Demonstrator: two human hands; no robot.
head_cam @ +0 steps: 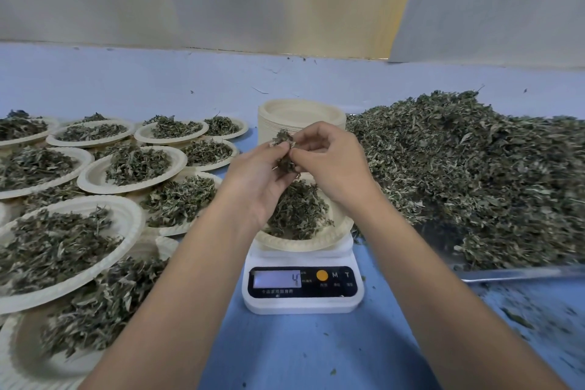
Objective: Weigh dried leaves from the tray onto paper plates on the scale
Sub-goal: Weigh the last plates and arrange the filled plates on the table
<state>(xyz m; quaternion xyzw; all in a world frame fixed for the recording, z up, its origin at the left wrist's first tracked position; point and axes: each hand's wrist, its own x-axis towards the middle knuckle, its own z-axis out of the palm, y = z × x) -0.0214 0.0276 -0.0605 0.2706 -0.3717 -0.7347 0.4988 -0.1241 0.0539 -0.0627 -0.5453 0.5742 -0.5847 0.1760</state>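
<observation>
Both grips, left hand (259, 180) and right hand (329, 158), pinch one leaf clump (285, 150) directly above the paper plate (316, 243) on the scale (302, 293); we judge this lets loosened bits drop onto it. The tray (522, 274) sits alongside.

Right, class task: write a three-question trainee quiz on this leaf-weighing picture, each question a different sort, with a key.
1. True or false: the plate on the scale already holds leaves.
2. The stack of empty plates stands: A behind the scale; B in front of it; C left of it.
3. What do the left hand and right hand hold together?
Key: 1 true; 2 A; 3 a clump of dried leaves.
</observation>
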